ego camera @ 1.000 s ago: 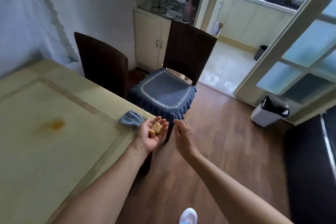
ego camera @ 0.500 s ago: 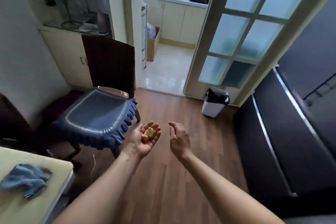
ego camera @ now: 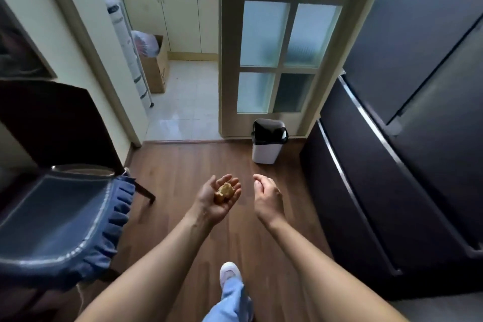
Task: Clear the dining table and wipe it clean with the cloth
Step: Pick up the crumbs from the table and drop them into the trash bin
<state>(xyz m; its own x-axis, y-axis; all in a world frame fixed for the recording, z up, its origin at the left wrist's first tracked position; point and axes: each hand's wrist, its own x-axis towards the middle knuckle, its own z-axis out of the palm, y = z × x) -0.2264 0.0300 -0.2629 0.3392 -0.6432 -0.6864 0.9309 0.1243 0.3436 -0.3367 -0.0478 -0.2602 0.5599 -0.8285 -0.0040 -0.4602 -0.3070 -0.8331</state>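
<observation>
Looking down, head view: left hand (ego camera: 218, 200) palm-up and cupped, fingers curved up round the food scraps (ego camera: 224, 192), two or three small yellow-brown pieces lying in the palm. Right hand (ego camera: 268, 197) just beside it, apart, fingers loosely curled, holding nothing. Both hands over the wood floor (ego camera: 183, 165). Bin (ego camera: 269, 144), white with a black lid, stands beyond the hands against the glass-paned door (ego camera: 277, 42). Chair (ego camera: 65, 217) with blue cushion at left; dark fridge (ego camera: 418, 112) at right. One white shoe (ego camera: 229, 270) below.
</observation>
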